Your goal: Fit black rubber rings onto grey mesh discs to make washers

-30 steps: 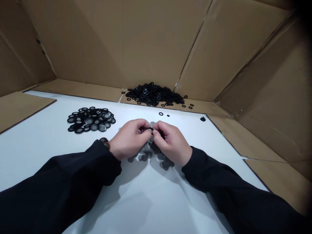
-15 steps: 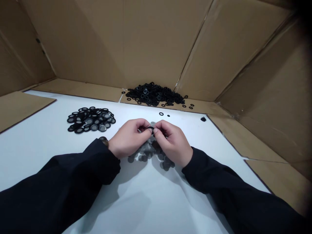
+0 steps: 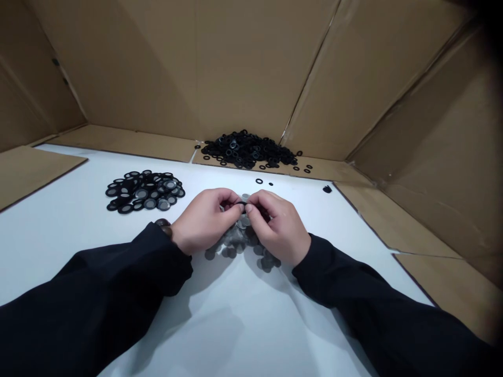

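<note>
Between my two hands is a black ring (image 3: 243,203), pinched at both sides by thumbs and fingers. My left hand (image 3: 208,217) is closed on its left side, and my right hand (image 3: 280,222) is closed on its right. Most of the ring is hidden by the fingertips, so I cannot tell whether anything sits inside it. Below the hands lies a spread of small grey discs (image 3: 236,238) on the white table, partly covered by my fingers.
To the left is a heap of black rings with grey discs in them (image 3: 145,192). A large pile of black rings (image 3: 247,149) lies against the cardboard wall (image 3: 243,63). One loose ring (image 3: 259,181) and a small black piece (image 3: 327,189) rest on the white table (image 3: 208,324).
Both hands keep hold of the black ring, and it sits slightly flatter between the fingertips. The whole view has shifted a little; the piles look the same.
</note>
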Tool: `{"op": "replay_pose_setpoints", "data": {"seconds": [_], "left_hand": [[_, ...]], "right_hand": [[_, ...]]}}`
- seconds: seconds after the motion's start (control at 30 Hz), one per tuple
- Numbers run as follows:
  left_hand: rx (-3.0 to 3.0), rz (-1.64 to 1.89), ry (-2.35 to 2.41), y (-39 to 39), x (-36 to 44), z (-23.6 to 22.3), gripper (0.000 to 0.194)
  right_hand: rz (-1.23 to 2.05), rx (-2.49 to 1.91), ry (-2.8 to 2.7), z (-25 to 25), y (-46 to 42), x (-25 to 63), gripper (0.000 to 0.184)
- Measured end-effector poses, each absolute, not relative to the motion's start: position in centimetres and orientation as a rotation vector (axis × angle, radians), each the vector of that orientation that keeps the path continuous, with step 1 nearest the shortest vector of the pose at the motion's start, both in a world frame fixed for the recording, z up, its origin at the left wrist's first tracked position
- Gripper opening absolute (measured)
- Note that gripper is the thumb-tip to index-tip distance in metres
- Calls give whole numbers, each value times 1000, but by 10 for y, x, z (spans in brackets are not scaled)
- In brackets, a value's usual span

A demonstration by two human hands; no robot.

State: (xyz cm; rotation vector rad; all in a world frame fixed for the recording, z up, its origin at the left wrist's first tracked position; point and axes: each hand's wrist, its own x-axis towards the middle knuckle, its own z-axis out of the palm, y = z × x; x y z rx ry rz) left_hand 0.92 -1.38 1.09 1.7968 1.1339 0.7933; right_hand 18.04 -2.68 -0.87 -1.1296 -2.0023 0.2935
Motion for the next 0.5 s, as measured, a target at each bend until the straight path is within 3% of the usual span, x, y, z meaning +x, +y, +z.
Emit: {"op": "replay_pose_setpoints", "data": {"seconds": [0.5], "left_hand": [[1591, 739, 1072, -9, 10, 9, 23]], "right_hand": [[702, -1154, -1808, -18, -26, 181, 14]]}}
